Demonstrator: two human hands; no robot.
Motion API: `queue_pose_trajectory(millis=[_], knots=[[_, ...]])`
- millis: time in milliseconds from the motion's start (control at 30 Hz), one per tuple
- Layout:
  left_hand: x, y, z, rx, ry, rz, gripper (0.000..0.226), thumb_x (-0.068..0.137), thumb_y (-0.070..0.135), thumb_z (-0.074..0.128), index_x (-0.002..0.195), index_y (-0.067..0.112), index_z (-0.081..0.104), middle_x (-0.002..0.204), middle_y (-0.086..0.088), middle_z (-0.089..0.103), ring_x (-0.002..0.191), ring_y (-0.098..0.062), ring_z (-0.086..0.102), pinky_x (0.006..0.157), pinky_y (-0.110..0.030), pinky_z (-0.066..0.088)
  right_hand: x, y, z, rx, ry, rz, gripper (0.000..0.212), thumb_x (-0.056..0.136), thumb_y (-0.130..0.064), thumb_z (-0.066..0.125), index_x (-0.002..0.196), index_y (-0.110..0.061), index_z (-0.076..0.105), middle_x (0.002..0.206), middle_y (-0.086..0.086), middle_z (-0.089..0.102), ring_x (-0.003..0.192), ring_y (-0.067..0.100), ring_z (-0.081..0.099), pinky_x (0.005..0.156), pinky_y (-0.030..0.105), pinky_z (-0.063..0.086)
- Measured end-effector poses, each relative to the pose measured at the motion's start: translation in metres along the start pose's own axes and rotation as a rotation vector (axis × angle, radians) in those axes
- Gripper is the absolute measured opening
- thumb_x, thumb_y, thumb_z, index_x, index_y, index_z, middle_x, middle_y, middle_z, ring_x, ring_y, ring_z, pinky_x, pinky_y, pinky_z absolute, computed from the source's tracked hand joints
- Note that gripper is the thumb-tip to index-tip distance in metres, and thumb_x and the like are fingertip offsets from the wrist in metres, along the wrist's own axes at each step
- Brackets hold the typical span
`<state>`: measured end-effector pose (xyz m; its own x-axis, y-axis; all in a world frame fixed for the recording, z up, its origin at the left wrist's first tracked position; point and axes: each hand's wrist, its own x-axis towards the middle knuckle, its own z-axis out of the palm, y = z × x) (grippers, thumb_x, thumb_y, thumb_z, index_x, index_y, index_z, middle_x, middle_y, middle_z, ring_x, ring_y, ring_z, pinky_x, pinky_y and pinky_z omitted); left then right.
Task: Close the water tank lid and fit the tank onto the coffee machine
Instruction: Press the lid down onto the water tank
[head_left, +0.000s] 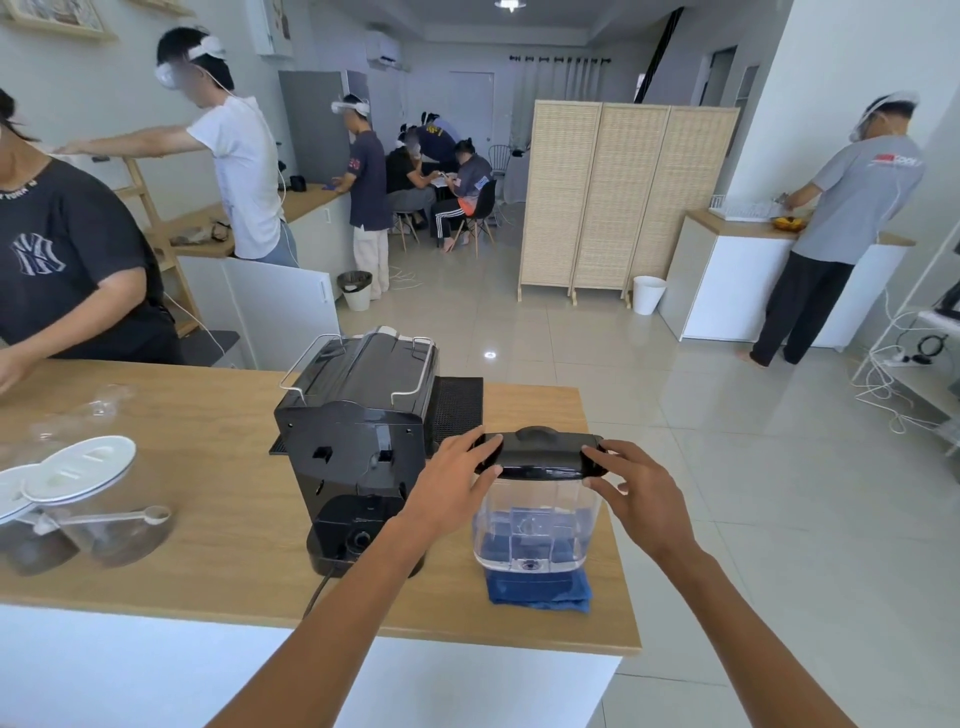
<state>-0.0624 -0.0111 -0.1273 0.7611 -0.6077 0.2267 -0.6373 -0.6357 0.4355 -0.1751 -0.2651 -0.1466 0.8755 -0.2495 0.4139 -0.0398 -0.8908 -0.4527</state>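
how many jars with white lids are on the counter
2. One jar stands at the counter's left side with a scoop across its front; the second jar is beside it, cut off by the left frame edge. More could sit out of view.

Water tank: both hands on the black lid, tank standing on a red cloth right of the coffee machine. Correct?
Not quite. The cloth is blue, not red, as the head view shows. The rest holds: the left hand and right hand are both on the black lid, and the water tank stands right of the coffee machine.
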Motion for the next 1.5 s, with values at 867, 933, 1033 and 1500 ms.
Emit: queue_pose_trajectory(millis=[867,933,1033,1500], knots=[[-0.013,-0.012,0.031,-0.243,0.132,-0.104,0.06,0.094,0.059,0.044,0.148,0.051,0.021,0.115,0.011,0.064,0.064,-0.005,0.056,0.072,-0.026,0.055,-0.009,0.002,0.02,0.42,-0.082,0.167,0.052,0.099,-0.045,0.045,0.15,-0.05,0.033,0.139,-0.02,0.054,0.111,0.01,0.062,0.086,0.01,0.051],[-0.014,-0.01,0.031,-0.248,0.099,-0.104,0.07,0.091,0.053,0.055,0.15,0.05,0.018,0.126,0.007,0.059,0.072,-0.004,0.057,0.074,-0.03,0.053,-0.009,0.0,0.019,0.408,-0.111,0.132,0.062,0.097,-0.04,0.057,0.15,-0.055,0.027,0.134,-0.037,0.051,0.106,0.006,0.062,0.084,0.018,0.056],[-0.013,-0.011,0.038,-0.275,0.07,-0.088,0.089,0.083,0.047,0.068,0.151,0.048,0.011,0.132,0.004,0.057,0.073,-0.004,0.054,0.073,-0.031,0.051,-0.011,0.002,0.023,0.41,-0.163,0.158,0.086,0.087,-0.032,0.074,0.151,-0.055,0.021,0.13,-0.043,0.048,0.103,0.006,0.06,0.083,0.017,0.054],[-0.018,-0.006,0.034,-0.432,-0.046,-0.097,0.088,0.09,0.037,0.062,0.155,0.038,0.002,0.158,-0.013,0.029,0.137,-0.035,0.039,0.115,-0.049,0.032,-0.008,0.005,0.037,0.442,-0.157,0.149,0.106,0.073,-0.021,0.088,0.147,-0.057,0.02,0.145,-0.02,0.047,0.116,0.025,0.062,0.103,0.039,0.053]])
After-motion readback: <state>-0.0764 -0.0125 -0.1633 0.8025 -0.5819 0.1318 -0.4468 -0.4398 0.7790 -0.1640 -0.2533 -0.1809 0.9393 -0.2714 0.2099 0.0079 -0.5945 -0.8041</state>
